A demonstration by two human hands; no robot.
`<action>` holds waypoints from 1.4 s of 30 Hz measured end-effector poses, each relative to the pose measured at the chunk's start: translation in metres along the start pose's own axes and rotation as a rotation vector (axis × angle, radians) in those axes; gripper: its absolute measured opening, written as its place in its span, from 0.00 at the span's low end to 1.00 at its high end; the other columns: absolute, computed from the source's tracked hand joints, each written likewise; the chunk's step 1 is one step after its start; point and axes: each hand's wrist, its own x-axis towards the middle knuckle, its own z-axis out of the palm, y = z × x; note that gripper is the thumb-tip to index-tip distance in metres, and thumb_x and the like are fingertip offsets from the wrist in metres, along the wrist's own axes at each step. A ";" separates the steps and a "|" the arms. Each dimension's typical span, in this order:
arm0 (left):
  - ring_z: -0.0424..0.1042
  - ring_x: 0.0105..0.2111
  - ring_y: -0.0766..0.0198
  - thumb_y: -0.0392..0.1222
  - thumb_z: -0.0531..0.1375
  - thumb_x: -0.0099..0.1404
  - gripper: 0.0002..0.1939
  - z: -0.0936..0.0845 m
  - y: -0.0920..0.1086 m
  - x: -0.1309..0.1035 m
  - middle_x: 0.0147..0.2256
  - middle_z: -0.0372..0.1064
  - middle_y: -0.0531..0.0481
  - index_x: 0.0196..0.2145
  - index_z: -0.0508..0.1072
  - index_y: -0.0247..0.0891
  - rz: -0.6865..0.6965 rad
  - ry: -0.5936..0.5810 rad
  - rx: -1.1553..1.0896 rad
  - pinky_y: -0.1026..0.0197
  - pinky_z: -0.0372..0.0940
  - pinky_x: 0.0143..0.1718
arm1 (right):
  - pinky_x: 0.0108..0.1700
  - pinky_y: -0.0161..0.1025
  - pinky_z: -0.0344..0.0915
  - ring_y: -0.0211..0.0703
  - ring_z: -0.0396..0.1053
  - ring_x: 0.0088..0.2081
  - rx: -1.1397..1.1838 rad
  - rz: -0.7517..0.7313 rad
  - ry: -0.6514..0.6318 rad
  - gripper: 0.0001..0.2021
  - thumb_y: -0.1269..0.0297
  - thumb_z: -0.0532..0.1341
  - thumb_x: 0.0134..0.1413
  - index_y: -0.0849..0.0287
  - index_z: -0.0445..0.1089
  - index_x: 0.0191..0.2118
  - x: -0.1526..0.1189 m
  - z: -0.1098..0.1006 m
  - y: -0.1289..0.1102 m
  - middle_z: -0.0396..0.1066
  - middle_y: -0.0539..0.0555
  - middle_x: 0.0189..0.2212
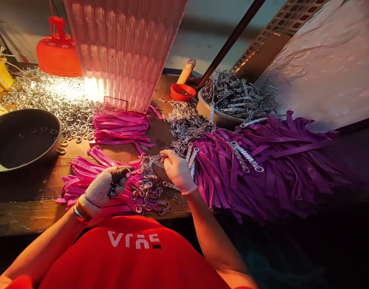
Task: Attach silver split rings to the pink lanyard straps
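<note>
At the tips of the left fingers is a metal ring [128,174], pinched by the left hand [108,186], whose other gloved fingers curl around something dark and shiny, too hidden to name. The right hand [177,171], also in a pale glove, has its fingertips drawn together; what they pinch is too small to tell. Beneath and around the left fingers lies a pile of pink straps [79,176], with metal chains [148,186] by their ends, between the two hands. Ahead of both, a stack of pink straps [121,126] sits on the table [160,130]. Left of the left fingers are a dark pan [20,140] and, farther ahead, loose rings [74,120] near a red lamp [59,56]. Purple straps [268,168] spread right of the right fingers.
</note>
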 end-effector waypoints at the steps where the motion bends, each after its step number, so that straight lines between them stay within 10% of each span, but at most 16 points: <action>1: 0.54 0.14 0.76 0.40 0.64 0.60 0.08 0.004 -0.001 -0.001 0.20 0.59 0.55 0.34 0.74 0.32 0.031 -0.015 -0.023 0.73 0.47 0.13 | 0.41 0.37 0.65 0.44 0.71 0.37 0.158 -0.033 -0.034 0.17 0.65 0.51 0.65 0.58 0.69 0.54 -0.010 0.001 -0.012 0.76 0.55 0.39; 10: 0.54 0.16 0.75 0.45 0.66 0.57 0.12 0.027 -0.026 -0.007 0.18 0.55 0.59 0.34 0.72 0.35 0.249 0.043 -0.076 0.72 0.51 0.16 | 0.46 0.38 0.67 0.42 0.70 0.43 0.818 -0.145 -0.204 0.16 0.54 0.52 0.65 0.57 0.68 0.49 -0.063 0.033 -0.084 0.74 0.52 0.41; 20: 0.54 0.15 0.72 0.51 0.64 0.63 0.14 0.024 -0.050 0.008 0.17 0.56 0.58 0.35 0.72 0.36 0.346 0.003 -0.005 0.68 0.51 0.17 | 0.45 0.37 0.65 0.42 0.71 0.40 0.716 -0.092 -0.037 0.12 0.60 0.51 0.66 0.57 0.70 0.42 -0.067 0.040 -0.072 0.74 0.52 0.36; 30: 0.61 0.24 0.66 0.36 0.67 0.53 0.05 0.019 -0.002 0.011 0.24 0.67 0.50 0.25 0.73 0.37 0.370 -0.046 0.576 0.67 0.57 0.23 | 0.33 0.37 0.55 0.43 0.68 0.31 -0.051 -0.474 -0.133 0.06 0.70 0.58 0.55 0.58 0.71 0.29 -0.040 -0.008 -0.060 0.73 0.54 0.28; 37: 0.60 0.22 0.70 0.39 0.68 0.54 0.10 0.025 0.007 0.027 0.25 0.64 0.52 0.28 0.69 0.37 0.166 -0.105 0.224 0.68 0.59 0.22 | 0.40 0.43 0.60 0.49 0.69 0.36 0.150 -0.272 0.312 0.14 0.64 0.50 0.64 0.58 0.73 0.40 -0.043 0.030 -0.067 0.74 0.59 0.33; 42: 0.57 0.18 0.70 0.38 0.64 0.57 0.05 0.027 0.027 0.062 0.21 0.61 0.54 0.27 0.70 0.37 0.093 -0.184 0.395 0.68 0.54 0.18 | 0.32 0.38 0.60 0.43 0.67 0.28 0.485 0.001 0.086 0.15 0.59 0.50 0.67 0.55 0.69 0.33 -0.032 0.036 -0.051 0.72 0.51 0.26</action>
